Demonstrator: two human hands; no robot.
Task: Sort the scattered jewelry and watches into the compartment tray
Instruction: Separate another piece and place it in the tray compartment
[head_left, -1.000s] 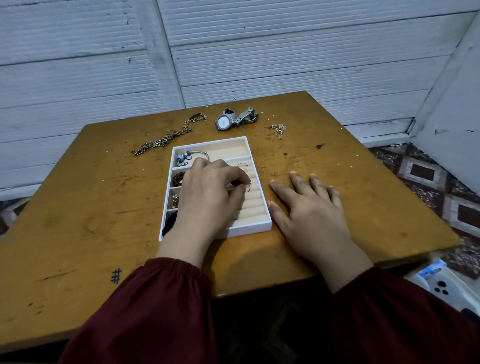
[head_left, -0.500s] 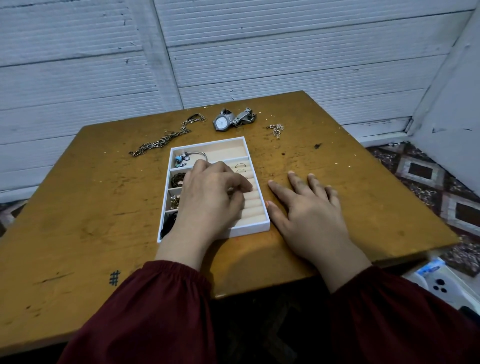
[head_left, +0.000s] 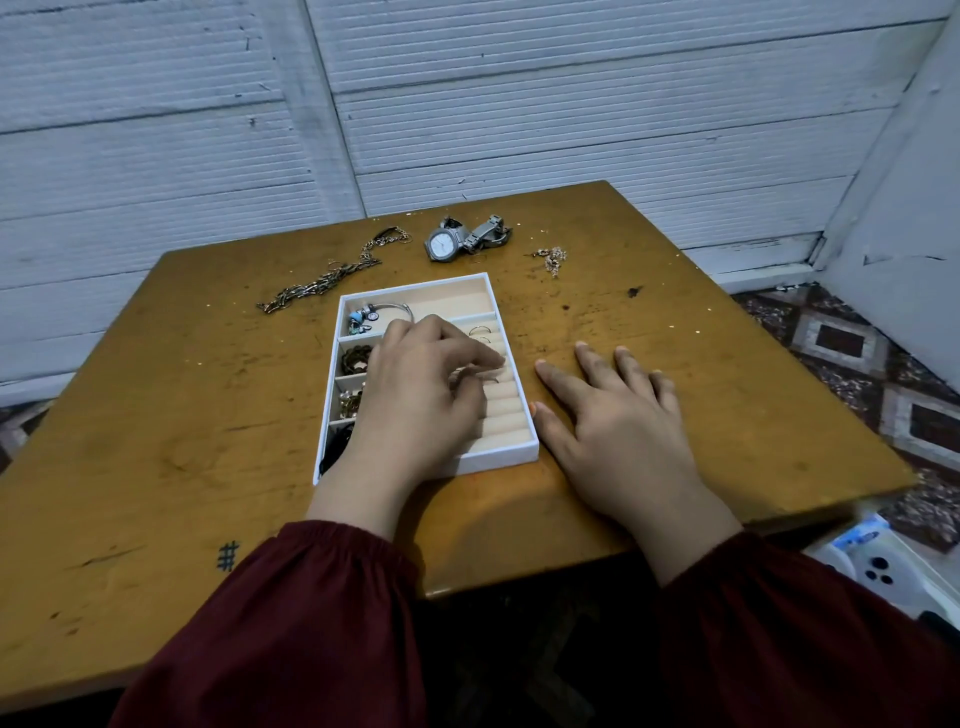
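Beyond the tray's (head_left: 496, 460) far-left corner, the chain (head_left: 322, 283) lies loose on the table (head_left: 156, 415). I judge it could snag or trail over the rim when lifted. The left hand (head_left: 421, 395) covers the tray's ring rolls with its fingers curled, and I cannot tell whether they pinch a ring. A small one could slip between the rolls. Behind the tray wait the watch (head_left: 457, 241) and, further right, a small gold piece (head_left: 553, 257). Just right of the tray, the right hand (head_left: 618, 431) lies flat and holds nothing.
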